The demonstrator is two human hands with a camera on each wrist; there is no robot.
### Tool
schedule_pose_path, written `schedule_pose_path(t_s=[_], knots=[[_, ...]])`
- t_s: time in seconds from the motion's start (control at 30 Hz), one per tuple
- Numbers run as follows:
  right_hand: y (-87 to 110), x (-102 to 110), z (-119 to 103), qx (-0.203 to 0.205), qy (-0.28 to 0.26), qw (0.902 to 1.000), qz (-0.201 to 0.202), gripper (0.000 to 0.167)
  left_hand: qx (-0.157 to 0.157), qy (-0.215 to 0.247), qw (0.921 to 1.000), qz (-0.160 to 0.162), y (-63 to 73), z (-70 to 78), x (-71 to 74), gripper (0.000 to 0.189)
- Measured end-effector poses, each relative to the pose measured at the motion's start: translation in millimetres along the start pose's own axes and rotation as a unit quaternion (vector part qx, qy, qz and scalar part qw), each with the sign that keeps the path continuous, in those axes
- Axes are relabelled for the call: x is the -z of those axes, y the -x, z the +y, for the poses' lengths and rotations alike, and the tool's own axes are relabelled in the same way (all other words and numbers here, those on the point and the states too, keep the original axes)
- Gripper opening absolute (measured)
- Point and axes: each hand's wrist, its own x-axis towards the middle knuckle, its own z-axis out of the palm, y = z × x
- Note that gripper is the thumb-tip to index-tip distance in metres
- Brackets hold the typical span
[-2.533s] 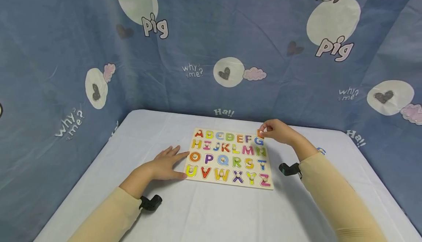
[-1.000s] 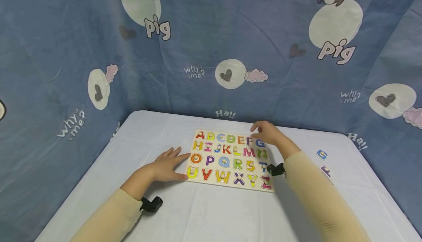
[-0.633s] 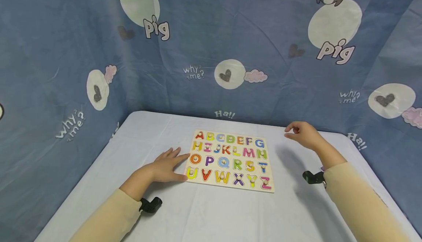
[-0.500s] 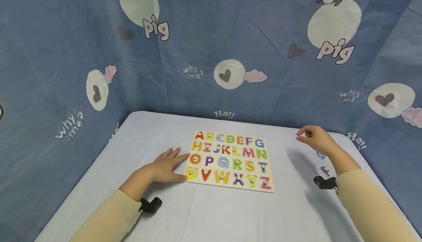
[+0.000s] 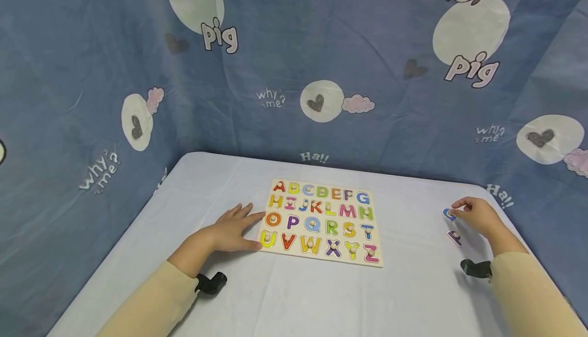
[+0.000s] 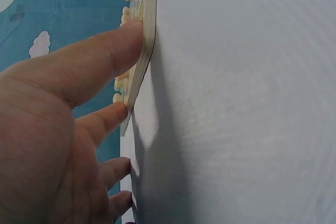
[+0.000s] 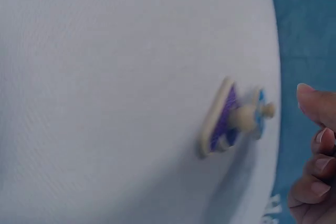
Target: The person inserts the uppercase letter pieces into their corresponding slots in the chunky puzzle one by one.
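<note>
A wooden alphabet puzzle board (image 5: 298,232) lies on the white table, most of its coloured letters bearing small knobs. At its left edge rests my left hand (image 5: 231,230), fingers spread; its thumb (image 6: 115,48) and index fingertip touch the board's side in the left wrist view. Far to the right, my right hand (image 5: 478,217) is at the blue G piece (image 5: 447,214), fingertips overlapping it in the head view. The right wrist view shows the thumb and loosely bent fingers apart from that blue piece (image 7: 260,114). Nearer me lies a purple knobbed letter piece (image 5: 455,238).
White cloth covers the table (image 5: 312,301). A blue printed curtain (image 5: 257,133) stands behind it and along both sides. Each wrist carries a black camera, the left one (image 5: 211,283) low over the cloth.
My right hand had an orange letter piece over the board's top right corner; a knobbed E now sits in the top row. Since then the hand moved right and down to the blue G. The left stayed.
</note>
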Motion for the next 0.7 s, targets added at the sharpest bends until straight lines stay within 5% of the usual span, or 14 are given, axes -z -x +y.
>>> schedule_pose_path(t_s=[0.23,0.7], knots=[[-6.4,-9.1,16.6,-0.043,-0.007,0.9991,-0.001,0.041,0.0,-0.002,1.0,0.0,-0.3,0.5,0.1,0.088],[-14.8,-13.0,-0.6,-0.027,0.005,0.9995,-0.017,0.032,0.006,-0.006,1.0,0.0,-0.8,0.0,-0.8,0.088]])
